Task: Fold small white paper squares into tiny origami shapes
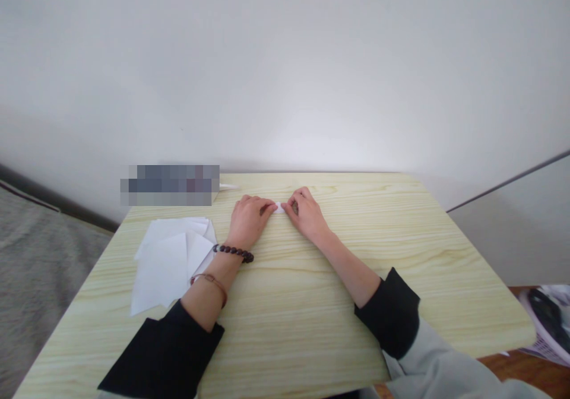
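Observation:
My left hand (247, 219) and my right hand (307, 212) rest close together on the far middle of a light wooden table (401, 250). Between their fingertips lies a small white folded piece of paper (279, 208), mostly hidden by the fingers. Both hands have their fingers curled and pressed down on it. My left wrist wears a dark bead bracelet and a thin red cord. Black sleeves are pushed up both forearms.
A loose stack of white paper sheets (167, 259) lies on the table's left side, beside my left forearm. A blurred-out object (169, 185) sits at the far left edge. A plain wall stands behind the table; a basket (550, 322) shows at the lower right.

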Tool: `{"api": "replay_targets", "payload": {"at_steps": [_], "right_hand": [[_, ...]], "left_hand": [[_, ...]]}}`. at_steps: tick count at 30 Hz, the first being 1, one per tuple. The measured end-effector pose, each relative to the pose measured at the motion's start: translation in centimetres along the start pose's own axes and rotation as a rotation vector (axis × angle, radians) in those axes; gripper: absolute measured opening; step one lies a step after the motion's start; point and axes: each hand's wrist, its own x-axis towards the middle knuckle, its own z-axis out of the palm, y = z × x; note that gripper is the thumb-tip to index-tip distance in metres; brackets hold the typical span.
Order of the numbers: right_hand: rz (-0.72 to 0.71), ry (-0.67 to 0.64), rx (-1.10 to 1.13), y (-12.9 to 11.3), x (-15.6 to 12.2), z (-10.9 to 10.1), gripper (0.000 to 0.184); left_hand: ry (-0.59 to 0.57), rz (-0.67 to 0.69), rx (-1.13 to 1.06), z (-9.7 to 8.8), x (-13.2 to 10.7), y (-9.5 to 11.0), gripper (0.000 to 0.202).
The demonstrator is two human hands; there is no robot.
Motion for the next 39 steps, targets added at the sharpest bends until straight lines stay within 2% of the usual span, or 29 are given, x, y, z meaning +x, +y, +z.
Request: {"api": "replay_targets", "payload": {"at_steps": [7, 13, 22, 29, 36, 39], "right_hand": [[-0.006, -0.033, 0.023, 0.14, 0.08, -0.04, 0.007], [-0.033, -0.052, 0.053, 0.21, 0.10, -0.04, 0.008], [0.003, -0.002, 0.053, 0.30, -0.29, 0.14, 0.010], [-0.067, -0.007, 0.050, 0.48, -0.46, -0.06, 0.023], [-0.157, -0.059, 0.011, 0.32, -0.40, -0.54, 0.016], [-0.149, -0.077, 0.032, 0.32, -0.25, -0.68, 0.016]], "left_hand": [[0.012, -0.019, 0.017, 0.05, 0.03, 0.19, 0.022], [0.028, -0.040, 0.023, 0.01, -0.02, 0.28, 0.020], [0.037, -0.018, 0.036, 0.11, -0.24, 0.34, 0.025], [0.043, -0.011, -0.118, 0.16, -0.01, 0.12, 0.017], [0.067, -0.136, -0.301, -0.02, -0.02, 0.51, 0.013], [0.080, -0.167, -0.371, -0.09, -0.02, 0.65, 0.020]]}}
